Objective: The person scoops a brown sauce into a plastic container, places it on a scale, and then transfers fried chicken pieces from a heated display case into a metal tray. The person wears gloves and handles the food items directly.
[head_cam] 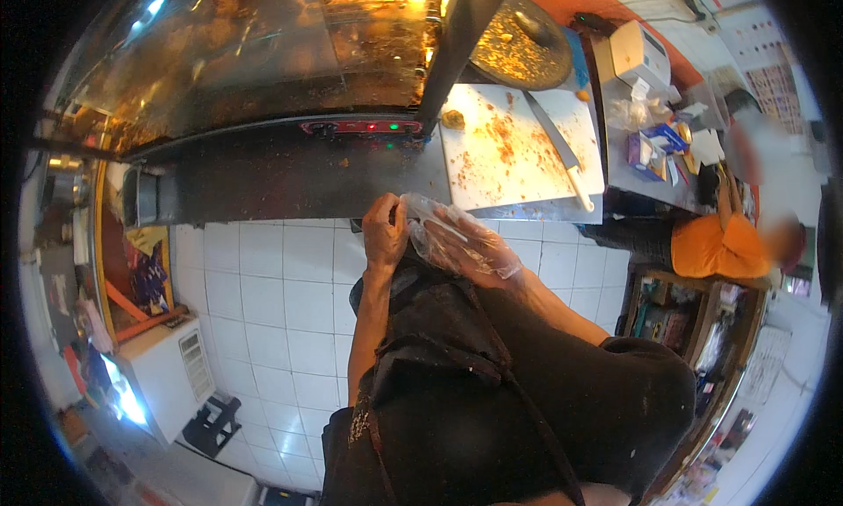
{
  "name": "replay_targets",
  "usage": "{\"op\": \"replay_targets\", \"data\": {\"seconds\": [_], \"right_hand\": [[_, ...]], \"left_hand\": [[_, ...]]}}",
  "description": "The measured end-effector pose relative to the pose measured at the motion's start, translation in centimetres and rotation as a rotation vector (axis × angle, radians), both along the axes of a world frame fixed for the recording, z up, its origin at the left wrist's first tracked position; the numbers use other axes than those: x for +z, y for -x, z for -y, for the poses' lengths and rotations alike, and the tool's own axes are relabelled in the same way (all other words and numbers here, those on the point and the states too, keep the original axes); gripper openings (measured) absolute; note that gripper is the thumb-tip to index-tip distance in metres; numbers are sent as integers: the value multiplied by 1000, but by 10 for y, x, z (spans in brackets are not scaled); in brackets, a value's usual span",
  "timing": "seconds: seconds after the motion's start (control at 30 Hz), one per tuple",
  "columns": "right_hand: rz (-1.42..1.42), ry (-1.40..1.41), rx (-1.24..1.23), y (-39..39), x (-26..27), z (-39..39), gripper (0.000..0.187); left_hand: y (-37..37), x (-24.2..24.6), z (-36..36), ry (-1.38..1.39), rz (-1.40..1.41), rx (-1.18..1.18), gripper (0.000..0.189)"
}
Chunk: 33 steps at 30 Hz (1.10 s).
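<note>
A clear thin plastic glove [429, 211] covers my right hand [471, 242], with loose plastic past the fingertips and creases near the wrist. My left hand [385, 232] is bare and pinches the loose end of that glove. Both hands are in front of my dark clothing, close to the counter's front edge. Beyond my right hand, a white cutting board [487, 170] is strewn with reddish-brown crumbs. Across its right part lies a long knife [556, 140] with a pale handle, pointing away from me. A small brown lump [452, 118] sits at the board's left edge.
A lit glass display case [263, 51] stands behind the dark counter [263, 183]. Behind the board is a large round dark dish [563, 61] of yellow-brown mash. A metal container [139, 196] is at the left end. A person in orange [718, 246] is at the right-hand table.
</note>
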State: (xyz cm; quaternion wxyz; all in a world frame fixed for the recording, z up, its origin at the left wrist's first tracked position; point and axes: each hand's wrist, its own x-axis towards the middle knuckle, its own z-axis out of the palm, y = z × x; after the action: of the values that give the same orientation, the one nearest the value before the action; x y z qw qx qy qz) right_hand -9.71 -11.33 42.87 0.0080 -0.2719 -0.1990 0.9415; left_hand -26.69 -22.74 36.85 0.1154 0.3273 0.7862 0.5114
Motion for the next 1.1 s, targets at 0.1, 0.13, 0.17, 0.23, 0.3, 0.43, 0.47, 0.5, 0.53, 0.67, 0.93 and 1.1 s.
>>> {"op": "replay_targets", "data": {"seconds": [0.1,0.13,0.17,0.23,0.3,0.43,0.47,0.5,0.53,0.67,0.93,1.1], "right_hand": [[4,107,-81,-20,4,7,56],[19,143,-98,-25,13,6,57],[33,180,-112,-30,18,6,57],[100,55,-246,-35,13,7,55],[138,-15,-329,-37,9,10,53],[121,-8,-353,-31,9,28,52],[96,-8,-353,-29,10,34,52],[97,-3,-369,-32,13,38,52],[96,2,-382,-33,17,40,52],[171,-57,-440,-58,17,35,55],[468,-1671,-417,-96,-41,-261,68],[894,-1661,-337,-39,-87,-429,34]], "left_hand": [[-8,-4,2,26,17,-67,19],[-12,-3,3,-36,58,-74,18],[-15,-1,3,-97,99,-78,18],[-23,13,8,-174,302,-105,18],[-29,38,13,-202,620,-153,21],[-40,44,12,-53,313,-535,21],[-44,31,11,-62,255,-558,20],[-47,22,8,-77,196,-589,20],[-51,15,8,-93,212,-552,17],[-54,-13,8,-23,190,-377,15],[-53,-29,23,24,280,-137,23],[-42,-31,41,177,492,199,36]]}}
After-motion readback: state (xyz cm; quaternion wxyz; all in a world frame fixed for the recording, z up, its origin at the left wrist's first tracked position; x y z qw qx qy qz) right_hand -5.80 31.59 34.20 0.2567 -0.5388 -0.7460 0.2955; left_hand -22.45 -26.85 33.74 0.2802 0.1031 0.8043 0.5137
